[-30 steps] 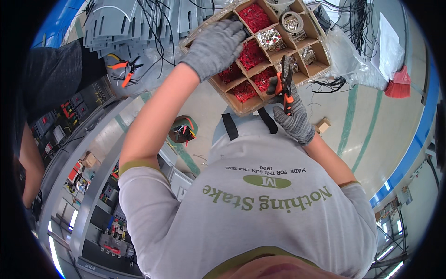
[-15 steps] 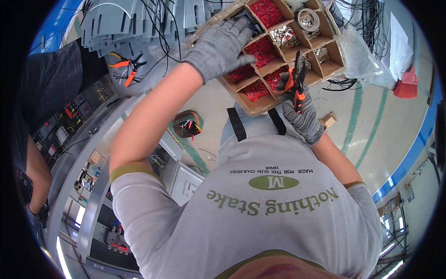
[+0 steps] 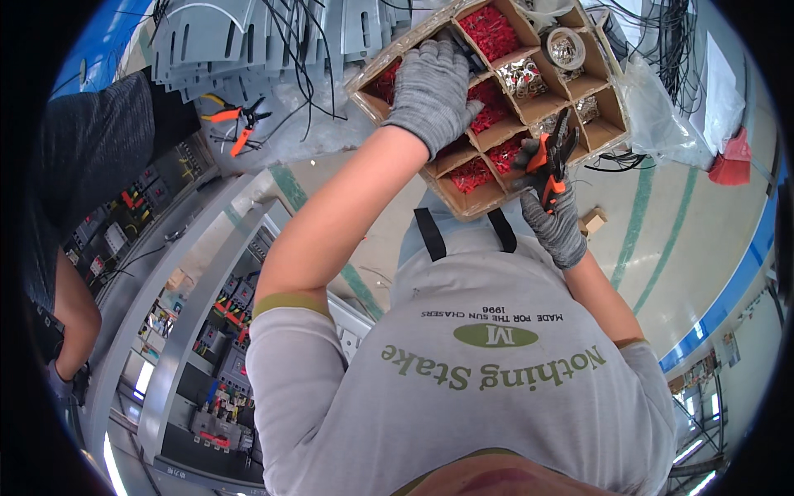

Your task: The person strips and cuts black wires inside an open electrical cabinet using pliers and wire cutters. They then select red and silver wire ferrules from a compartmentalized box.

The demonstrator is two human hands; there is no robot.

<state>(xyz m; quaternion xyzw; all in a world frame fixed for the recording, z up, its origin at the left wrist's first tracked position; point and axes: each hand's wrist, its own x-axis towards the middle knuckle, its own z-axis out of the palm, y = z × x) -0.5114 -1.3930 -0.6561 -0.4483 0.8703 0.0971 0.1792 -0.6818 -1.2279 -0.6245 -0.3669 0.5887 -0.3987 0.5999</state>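
My left hand (image 3: 432, 97), in a grey knit glove, reaches over the far left part of a divided cardboard box (image 3: 478, 205). Its fingers are stretched out with the thumb apart, beside a compartment holding dark pieces (image 3: 467, 51). Several compartments hold small red terminals (image 3: 490, 33); others hold silver metal terminals (image 3: 521, 76). At the box's near right corner my gloved right hand (image 3: 556, 221) is closed round pliers (image 3: 552, 157) with orange-and-black handles, their dark jaws pointing away from me. Its fingers also lie close against the box edge.
A clear tape roll (image 3: 565, 50) sits on the box. Slotted grey metal plates (image 3: 248, 54), black wires (image 3: 302, 58) and orange-handled strippers (image 3: 240, 120) lie to the left. Another person's arm (image 3: 76, 310) is at far left, beside a metal cabinet frame (image 3: 186, 318). Plastic bags (image 3: 662, 112) lie right.
My left hand has moved right across the box, uncovering a red-filled compartment at its left. The whole view has shifted slightly; my right hand keeps the pliers in the same place by the box.
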